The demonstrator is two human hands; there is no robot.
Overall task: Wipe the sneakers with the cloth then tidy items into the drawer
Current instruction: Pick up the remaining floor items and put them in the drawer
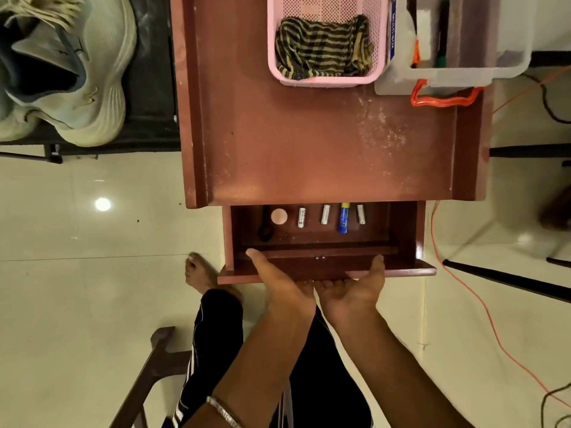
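The wooden drawer [408, 239] is pulled part-way out of the red-brown table [309, 143]. Inside it lie three silver batteries [302, 217], a blue glue stick [343, 218], a round pale disc [279, 216] and a black cord [265, 227]. My left hand [284, 279] and my right hand [355, 288] both grip the drawer's front panel, thumbs on top and fingers under its edge. The striped cloth [321, 47] lies bunched in a pink basket [273, 44] on the table. Pale green sneakers [77, 72] sit on a dark surface at far left.
A clear plastic box [463, 78] with an orange latch stands at the table's back right. An orange cable [463, 288] runs across the tiled floor on the right. A wooden chair frame [148, 375] is lower left, black stand legs at right, my leg and bare foot below the drawer.
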